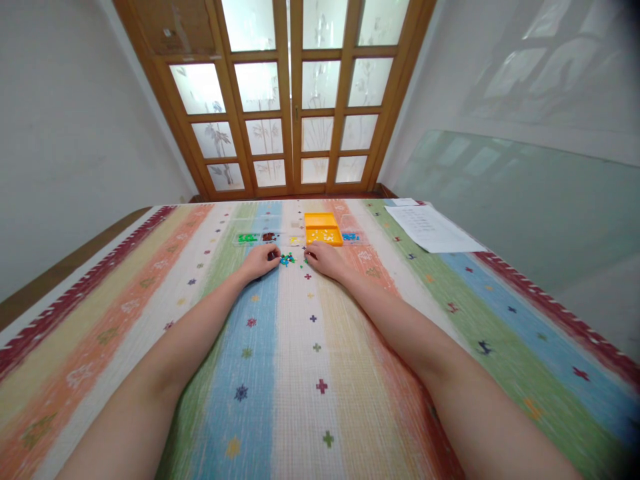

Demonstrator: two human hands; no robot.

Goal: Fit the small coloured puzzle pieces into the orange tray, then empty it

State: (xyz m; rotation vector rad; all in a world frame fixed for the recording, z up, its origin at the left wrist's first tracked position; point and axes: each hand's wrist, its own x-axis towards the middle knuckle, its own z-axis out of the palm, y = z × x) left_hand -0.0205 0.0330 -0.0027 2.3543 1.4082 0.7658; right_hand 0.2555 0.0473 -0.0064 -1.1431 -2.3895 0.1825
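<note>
Both my arms reach far out over a striped cloth [295, 347]. A small heap of mixed coloured beads [288, 259] lies between my hands. My left hand [259, 261] rests palm down just left of the heap, fingers curled, fingertips pinched near dark beads. My right hand [323, 257] lies just right of the heap with its fingertips drawn together at the beads. What either pinch holds is too small to make out. Behind the hands stands an orange tray [323, 229] with pale beads in it.
A clear divided box behind my hands holds green beads [247, 237], brown beads [269, 236] and blue beads [350, 237]. A printed sheet of paper [430, 228] lies at the far right. Wooden glazed doors [295, 100] stand beyond the far edge.
</note>
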